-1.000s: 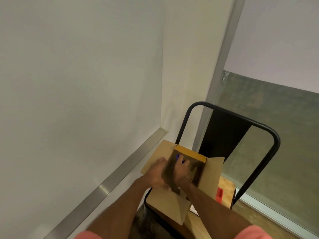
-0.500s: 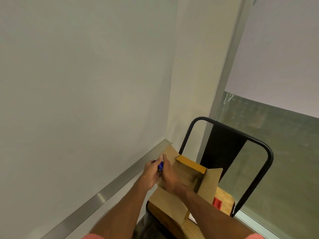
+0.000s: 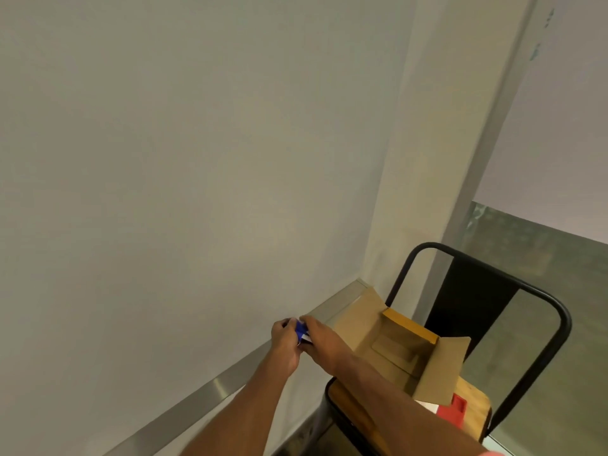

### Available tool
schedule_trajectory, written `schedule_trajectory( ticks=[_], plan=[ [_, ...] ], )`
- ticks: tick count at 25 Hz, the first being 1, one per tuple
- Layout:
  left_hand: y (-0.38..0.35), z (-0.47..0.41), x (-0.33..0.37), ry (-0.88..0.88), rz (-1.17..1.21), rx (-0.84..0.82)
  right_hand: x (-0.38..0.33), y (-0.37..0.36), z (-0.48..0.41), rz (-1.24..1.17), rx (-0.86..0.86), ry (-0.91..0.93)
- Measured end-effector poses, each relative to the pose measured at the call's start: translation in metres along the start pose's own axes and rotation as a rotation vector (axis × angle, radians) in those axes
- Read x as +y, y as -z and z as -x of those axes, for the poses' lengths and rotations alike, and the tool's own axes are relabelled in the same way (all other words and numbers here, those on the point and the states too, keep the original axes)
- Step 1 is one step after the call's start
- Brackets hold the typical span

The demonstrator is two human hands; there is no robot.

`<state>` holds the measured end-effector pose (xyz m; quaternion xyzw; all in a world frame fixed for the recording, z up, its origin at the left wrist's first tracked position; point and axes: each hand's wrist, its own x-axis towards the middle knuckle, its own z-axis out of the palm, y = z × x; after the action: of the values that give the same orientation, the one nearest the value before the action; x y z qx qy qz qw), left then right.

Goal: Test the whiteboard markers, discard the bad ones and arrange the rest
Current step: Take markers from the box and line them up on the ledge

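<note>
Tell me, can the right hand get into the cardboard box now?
Probably yes. The right hand sits just beside the cardboard box, whose flaps stand open with nothing over the top. It is busy, though, gripping the blue marker with the left hand, so it might have to let go first.

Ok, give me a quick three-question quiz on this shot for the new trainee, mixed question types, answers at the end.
1. True or false: the left hand and the right hand both hold the blue marker.
2. Where does the open cardboard box stand? A) on the seat of the chair B) on the floor C) on a desk
3. What colour is the flat object lying on the seat beside the box?
Key: 1 true; 2 A; 3 red.
</note>
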<state>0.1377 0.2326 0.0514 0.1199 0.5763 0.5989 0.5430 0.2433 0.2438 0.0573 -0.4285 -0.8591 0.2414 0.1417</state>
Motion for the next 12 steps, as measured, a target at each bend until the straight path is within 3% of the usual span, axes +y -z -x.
schedule_trajectory(
  ticks=[8, 12],
  plan=[
    [0.072, 0.025, 0.013, -0.069, 0.120, 0.132, -0.056, -0.035, 0.009, 0.049, 0.040, 0.205],
    [0.099, 0.036, 0.011, -0.086, 0.176, 0.203, -0.076, -0.052, 0.015, 0.147, 0.001, 0.207]
  ],
)
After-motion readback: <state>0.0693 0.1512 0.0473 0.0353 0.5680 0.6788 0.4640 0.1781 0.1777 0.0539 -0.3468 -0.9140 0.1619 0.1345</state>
